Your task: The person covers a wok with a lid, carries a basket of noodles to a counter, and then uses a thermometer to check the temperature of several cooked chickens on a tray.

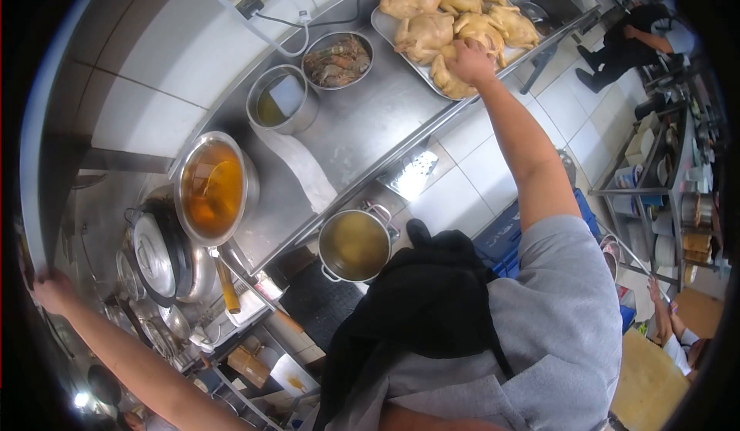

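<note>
My right hand (472,63) reaches onto a metal tray (410,61) of several plucked whole chickens (424,34), its fingers on a chicken at the near edge; the fingertips are partly lost against the pale skin. At the far left my left hand (54,292) is at the lower end of a pale vertical edge, small and dim, so its fingers cannot be made out. Left of the tray on the steel counter (362,115) are a bowl of shrimp-like pieces (337,61), a pot with yellowish liquid (271,109) and a pan of orange liquid (213,188).
A pot of cloudy liquid (354,246) is below the counter's front edge. Lids and pans (154,258) crowd the left. A blue crate (501,238) is beside me. Shelves (663,192) stand at right, with another person (640,38) beyond and one at lower right.
</note>
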